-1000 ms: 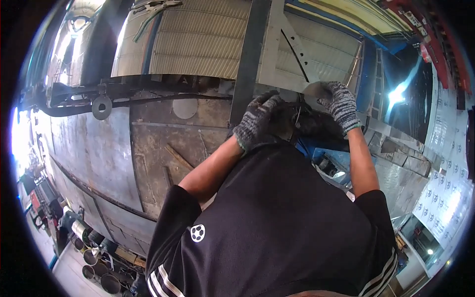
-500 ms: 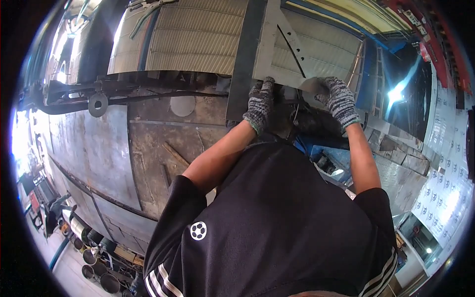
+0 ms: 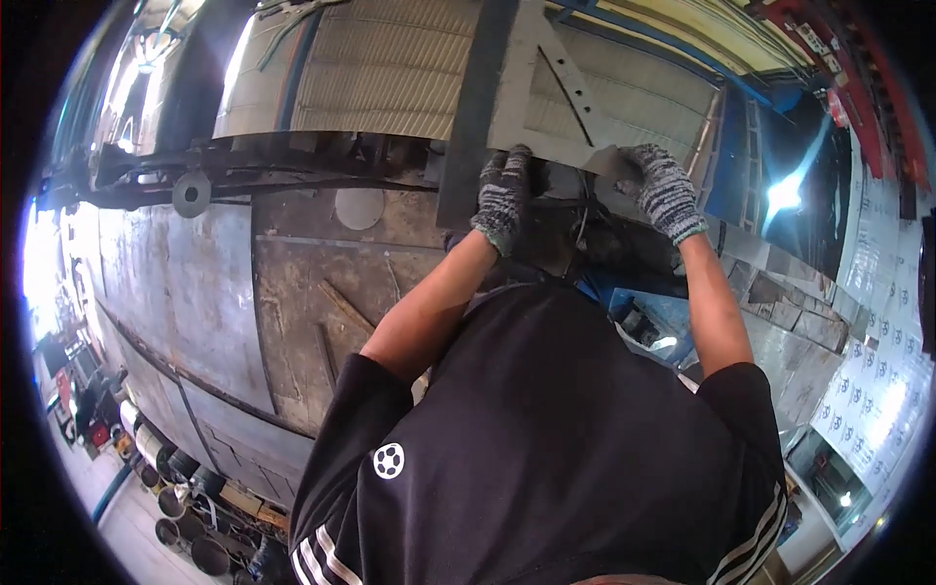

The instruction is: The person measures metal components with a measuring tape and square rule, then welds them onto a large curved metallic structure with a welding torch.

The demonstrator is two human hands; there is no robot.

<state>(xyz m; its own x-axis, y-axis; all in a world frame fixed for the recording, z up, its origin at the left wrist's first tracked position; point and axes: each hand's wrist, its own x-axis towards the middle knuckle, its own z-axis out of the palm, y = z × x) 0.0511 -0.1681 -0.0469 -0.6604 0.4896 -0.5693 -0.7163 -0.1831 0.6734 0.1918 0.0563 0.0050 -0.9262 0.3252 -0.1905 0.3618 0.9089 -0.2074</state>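
Observation:
Both my hands wear grey knit gloves and reach forward past my black shirt. My left hand (image 3: 502, 200) grips the lower edge of a flat grey steel plate (image 3: 546, 107) with a diagonal strip of holes. My right hand (image 3: 663, 190) holds the same plate at its lower right corner. The plate stands upright against a dark vertical steel bar (image 3: 468, 107). Below the hands lies a dark tangle of parts and thin cables (image 3: 585, 229), too dim to make out.
A rusty steel sheet surface (image 3: 292, 283) spreads to the left, with a round disc (image 3: 359, 207) and a ring washer (image 3: 191, 193) on it. Corrugated panels (image 3: 380, 68) stand behind. Pipes (image 3: 185, 507) lie at bottom left. A bright glare (image 3: 785, 195) shines at right.
My left hand has risen from the dark parts onto the plate's lower edge. The plate and my right hand have shifted slightly upward.

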